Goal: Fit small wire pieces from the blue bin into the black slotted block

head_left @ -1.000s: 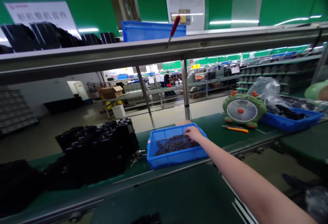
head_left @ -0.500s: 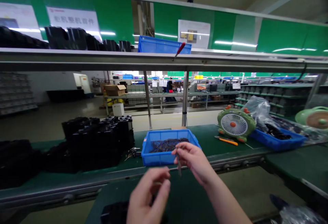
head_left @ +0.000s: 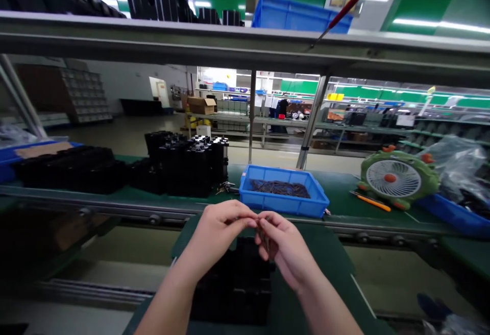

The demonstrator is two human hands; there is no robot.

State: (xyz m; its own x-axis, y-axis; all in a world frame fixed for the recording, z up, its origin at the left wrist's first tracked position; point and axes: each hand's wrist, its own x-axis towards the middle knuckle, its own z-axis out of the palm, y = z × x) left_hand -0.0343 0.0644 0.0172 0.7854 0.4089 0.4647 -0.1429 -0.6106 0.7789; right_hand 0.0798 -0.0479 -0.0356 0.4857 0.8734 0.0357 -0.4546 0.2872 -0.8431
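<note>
Directly in front of me both hands meet at the fingertips. My right hand [head_left: 285, 245] is closed round a few thin dark rod-like pieces [head_left: 265, 238], which stick out below its fingers. My left hand [head_left: 224, 228] pinches at the same spot; what lies between its fingertips is too small to make out. Below the hands a black plastic part [head_left: 237, 289] rests on a green board [head_left: 325, 273], partly covered by my left hand and wrist. Just beyond the hands stands a blue bin [head_left: 283, 207], holding a heap of similar thin dark pieces [head_left: 281, 188].
Black plastic parts [head_left: 187, 166] are stacked left of the bin, with metal pliers-like tools [head_left: 226, 187] between. To the right are an orange-handled tool [head_left: 373, 202] and a green fan [head_left: 398, 176]. A red-handled screwdriver [head_left: 340, 16] juts from the overhead shelf [head_left: 191, 39].
My left hand has moved up to meet the right hand's fingertips and its fingers have closed. The view has shifted left and down, showing more of the black part underneath.
</note>
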